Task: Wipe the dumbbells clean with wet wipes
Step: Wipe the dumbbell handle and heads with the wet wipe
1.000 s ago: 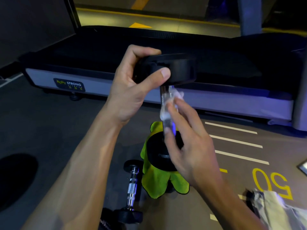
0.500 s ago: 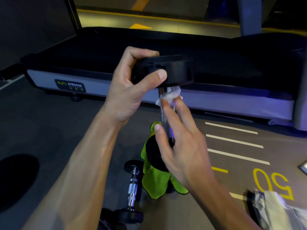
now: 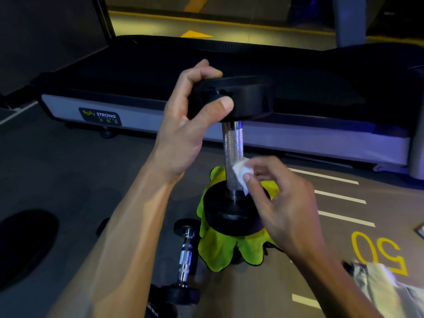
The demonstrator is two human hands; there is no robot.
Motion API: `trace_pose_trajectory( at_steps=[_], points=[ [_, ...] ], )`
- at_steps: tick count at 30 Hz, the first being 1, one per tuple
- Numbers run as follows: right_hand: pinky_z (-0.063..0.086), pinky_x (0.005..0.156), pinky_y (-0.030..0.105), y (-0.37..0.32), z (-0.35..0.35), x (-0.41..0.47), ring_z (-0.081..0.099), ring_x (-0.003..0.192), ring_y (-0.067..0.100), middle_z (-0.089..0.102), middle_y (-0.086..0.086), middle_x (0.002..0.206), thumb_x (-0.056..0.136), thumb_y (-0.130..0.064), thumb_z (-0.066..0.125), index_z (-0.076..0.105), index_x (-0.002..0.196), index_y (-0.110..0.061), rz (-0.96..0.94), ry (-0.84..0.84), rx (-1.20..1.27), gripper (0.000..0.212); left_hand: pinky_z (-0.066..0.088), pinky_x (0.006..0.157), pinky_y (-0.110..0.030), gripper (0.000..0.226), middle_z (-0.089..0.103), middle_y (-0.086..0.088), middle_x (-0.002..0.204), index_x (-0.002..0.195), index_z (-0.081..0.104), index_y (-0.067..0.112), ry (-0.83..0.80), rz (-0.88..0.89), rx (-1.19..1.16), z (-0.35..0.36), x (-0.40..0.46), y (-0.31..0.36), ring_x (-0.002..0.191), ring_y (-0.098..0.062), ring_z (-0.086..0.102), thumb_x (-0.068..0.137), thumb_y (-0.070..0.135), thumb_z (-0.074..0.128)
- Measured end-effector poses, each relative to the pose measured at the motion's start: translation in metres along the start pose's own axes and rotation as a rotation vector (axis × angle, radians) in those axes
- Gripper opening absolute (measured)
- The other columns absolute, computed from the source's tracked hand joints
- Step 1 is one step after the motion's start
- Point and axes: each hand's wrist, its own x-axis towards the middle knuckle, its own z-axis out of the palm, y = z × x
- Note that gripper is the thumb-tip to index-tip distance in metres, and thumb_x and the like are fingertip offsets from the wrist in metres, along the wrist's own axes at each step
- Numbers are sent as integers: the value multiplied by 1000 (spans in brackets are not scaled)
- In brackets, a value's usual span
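Knurled chrome handle of the black-headed upright dumbbell (image 3: 233, 154) now shows bare along its upper length: your right hand (image 3: 282, 203), pinching the crumpled white wet wipe (image 3: 242, 174), has dropped from under the top head to the handle's base. One pass down looks done. Your left hand (image 3: 183, 129) clamps the top head; bottom head sits on the yellow-green cloth (image 3: 220, 249). A smaller chrome-handled dumbbell (image 3: 184, 260) lies just beside it.

The left hand (image 3: 183, 125) grips the upright black-ended, chrome-handled dumbbell (image 3: 232, 157) by its top end — the right hand (image 3: 282, 203) pinches a crumpled white wet wipe (image 3: 241, 174) against its lower handle.
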Motion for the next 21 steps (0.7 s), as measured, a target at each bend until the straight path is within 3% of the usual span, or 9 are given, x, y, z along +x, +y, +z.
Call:
trace_pose_trajectory(
  at_steps=[3,6,8,13,16,21],
  points=[
    [48,76,7,-4,2,5,70,90,-4,74,-22,91,95,-23,75,72,115,-30,23,21,-24,21,41,122,-46,38,43,0,158,118,59,33,1,4,5,0,-2,0,149,-15,43,82,36,70],
    [44,68,4,1,-1,-1,70,85,-2,76,-20,86,92,-20,79,79,97,-25,15,-20,-35,7,44,118,-38,38,42,-3,160,118,59,33,3,-1,-11,-1,-1,0,147,-15,46,82,36,70],
    [44,69,5,7,-5,1,70,83,2,74,-19,82,86,-17,84,78,89,-25,46,-87,-48,10,44,118,-38,38,43,0,158,118,59,33,12,-5,-10,-1,1,-2,144,-13,48,82,36,69],
    [47,73,9,15,-8,14,68,89,-3,70,-15,100,77,-25,91,69,96,-34,225,-162,-36,30,42,119,-41,37,47,1,151,117,59,33,27,-2,-3,-1,7,-7,146,-15,45,82,37,69],
    [50,77,20,18,-9,15,69,88,-6,76,-18,85,77,-37,89,75,81,-31,293,-199,-62,15,44,115,-34,36,48,1,150,117,59,34,34,-5,-6,-1,9,-7,141,-10,49,82,38,69],
    [49,71,28,3,1,14,65,80,3,74,-16,83,77,-40,87,72,75,-26,266,-199,-202,21,43,118,-40,37,52,6,146,116,59,33,45,-13,8,-2,11,-10,140,-14,52,81,38,69]
  ],
)
